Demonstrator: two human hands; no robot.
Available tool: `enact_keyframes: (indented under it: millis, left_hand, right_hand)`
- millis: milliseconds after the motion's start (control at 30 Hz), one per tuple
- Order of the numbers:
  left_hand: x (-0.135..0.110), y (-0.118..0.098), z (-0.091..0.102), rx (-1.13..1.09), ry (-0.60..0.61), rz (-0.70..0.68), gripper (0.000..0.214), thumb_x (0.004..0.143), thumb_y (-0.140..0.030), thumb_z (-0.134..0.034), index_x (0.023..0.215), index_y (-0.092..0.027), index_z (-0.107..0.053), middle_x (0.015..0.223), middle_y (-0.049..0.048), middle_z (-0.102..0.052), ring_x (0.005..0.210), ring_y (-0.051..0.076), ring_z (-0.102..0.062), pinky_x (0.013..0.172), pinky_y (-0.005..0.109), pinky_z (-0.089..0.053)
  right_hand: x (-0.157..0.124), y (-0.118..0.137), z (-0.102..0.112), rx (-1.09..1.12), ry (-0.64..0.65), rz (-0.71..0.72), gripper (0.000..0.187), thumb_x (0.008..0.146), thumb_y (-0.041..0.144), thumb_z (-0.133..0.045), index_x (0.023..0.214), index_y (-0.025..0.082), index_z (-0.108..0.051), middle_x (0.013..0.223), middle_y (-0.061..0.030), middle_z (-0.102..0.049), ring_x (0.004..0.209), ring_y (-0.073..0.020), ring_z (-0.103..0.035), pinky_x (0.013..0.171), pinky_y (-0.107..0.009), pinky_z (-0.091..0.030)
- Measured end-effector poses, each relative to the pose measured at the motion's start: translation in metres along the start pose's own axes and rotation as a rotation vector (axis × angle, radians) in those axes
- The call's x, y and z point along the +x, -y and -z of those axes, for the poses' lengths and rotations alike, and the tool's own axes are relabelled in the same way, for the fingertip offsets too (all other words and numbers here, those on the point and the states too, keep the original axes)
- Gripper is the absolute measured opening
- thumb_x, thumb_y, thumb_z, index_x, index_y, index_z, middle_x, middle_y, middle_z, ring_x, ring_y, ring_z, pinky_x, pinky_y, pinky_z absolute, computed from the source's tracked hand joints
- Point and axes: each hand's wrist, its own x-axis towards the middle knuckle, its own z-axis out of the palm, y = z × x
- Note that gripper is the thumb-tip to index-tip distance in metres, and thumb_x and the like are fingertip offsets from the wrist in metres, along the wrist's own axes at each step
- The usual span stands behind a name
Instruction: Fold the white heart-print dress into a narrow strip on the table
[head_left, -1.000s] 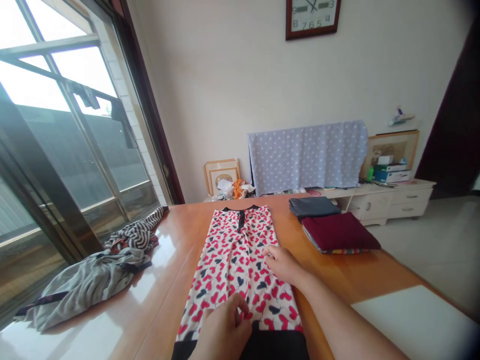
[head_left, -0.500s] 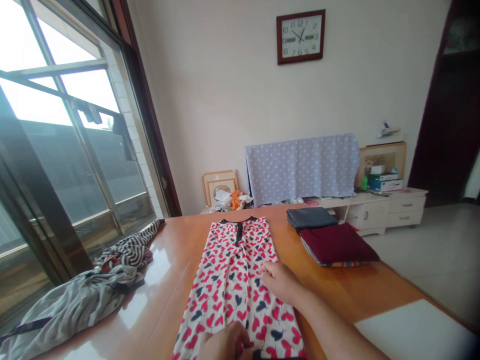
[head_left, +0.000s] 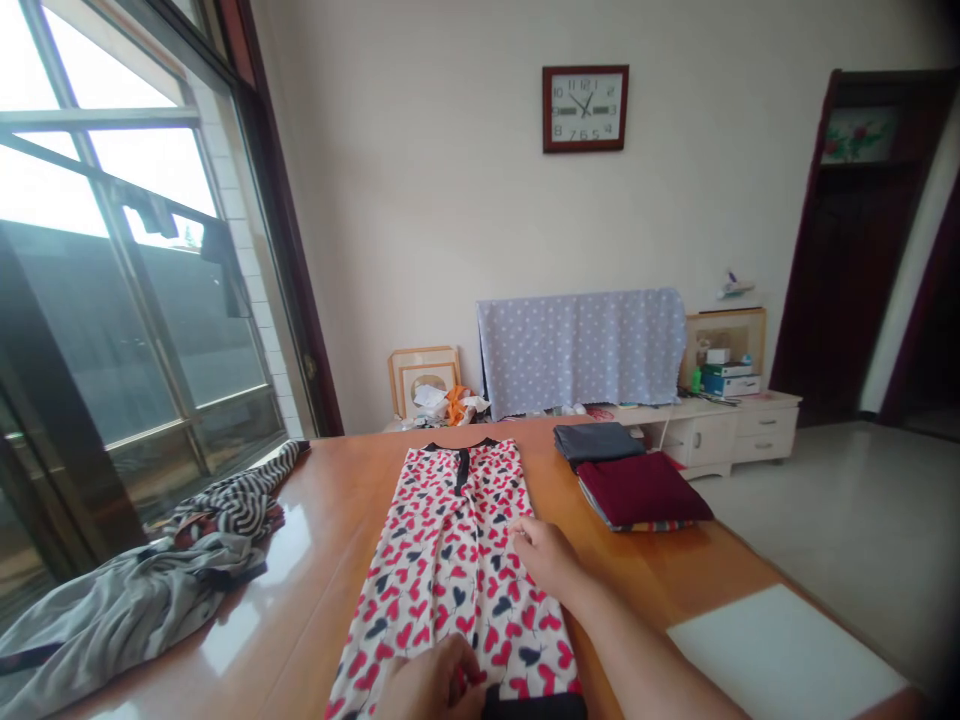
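A white top with red and dark hearts (head_left: 435,560) lies flat and narrow along the table, its black neckline and button placket at the far end. Near its bottom hem, which has a black band, my left hand (head_left: 439,680) is closed with curled fingers pinching the cloth. My right hand (head_left: 546,560) rests farther up, at the top's right side, thumb and fingers closed together on the fabric. The fingertips of both hands are partly hidden. Soft lengthwise creases run down the middle of the top.
Crumpled grey clothing (head_left: 135,610) and a striped garment (head_left: 240,500) lie along the left of the wooden table (head_left: 300,610). Folded maroon (head_left: 645,488) and dark grey clothes (head_left: 596,442) are stacked at right. A white sheet (head_left: 780,650) lies at the near right.
The view has tilted up and turned a little right, so the surroundings sit farther left. Both hands stay at nearly the same spots on the top.
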Motion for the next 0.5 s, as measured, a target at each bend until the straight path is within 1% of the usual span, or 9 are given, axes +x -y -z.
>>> enact_keyframes:
  millis: [133,267,367,433,500]
  left_hand:
    - [-0.004,0.005,-0.005,-0.005,-0.071,-0.028,0.018,0.083,-0.034,-0.061,0.095,-0.028,-0.072,0.085,-0.0027,-0.076,0.077,0.017,-0.066,0.068,0.026,-0.037]
    - [-0.012,0.002,-0.004,-0.031,-0.099,-0.035,0.017,0.083,-0.035,-0.062,0.095,-0.028,-0.073,0.086,-0.0035,-0.077,0.078,0.017,-0.066,0.076,0.027,-0.040]
    - [-0.018,-0.003,0.000,-0.033,-0.112,-0.039,0.018,0.084,-0.034,-0.061,0.096,-0.028,-0.073,0.092,-0.0020,-0.077,0.083,0.018,-0.066,0.082,0.029,-0.041]
    - [-0.020,-0.006,0.003,-0.023,-0.110,-0.041,0.019,0.084,-0.033,-0.060,0.097,-0.028,-0.074,0.097,-0.0002,-0.077,0.088,0.020,-0.067,0.080,0.029,-0.041]
    - [-0.021,-0.008,0.004,-0.007,-0.111,-0.060,0.019,0.084,-0.032,-0.060,0.096,-0.027,-0.074,0.100,0.0015,-0.076,0.091,0.021,-0.066,0.077,0.028,-0.041]
  right_hand:
    - [0.000,0.002,0.005,-0.009,-0.094,-0.040,0.029,0.096,0.035,-0.043,0.093,0.024,-0.069,0.079,-0.0006,-0.070,0.074,-0.0176,-0.062,0.067,-0.024,-0.038]
    - [0.001,0.011,0.014,-0.035,-0.151,-0.074,0.026,0.095,0.036,-0.044,0.097,0.025,-0.068,0.088,-0.0027,-0.072,0.083,-0.0196,-0.064,0.071,-0.025,-0.039]
    - [0.003,0.017,0.024,-0.049,-0.139,-0.108,0.021,0.092,0.034,-0.049,0.095,0.024,-0.068,0.090,-0.0033,-0.073,0.084,-0.0190,-0.064,0.070,-0.025,-0.039]
    - [0.003,0.017,0.029,-0.053,-0.105,-0.146,0.017,0.089,0.032,-0.054,0.091,0.022,-0.067,0.088,-0.0033,-0.072,0.082,-0.0177,-0.064,0.068,-0.024,-0.038]
    - [0.000,0.012,0.033,-0.049,-0.051,-0.197,0.014,0.087,0.031,-0.056,0.087,0.021,-0.065,0.081,-0.0024,-0.071,0.075,-0.0158,-0.063,0.064,-0.024,-0.037]
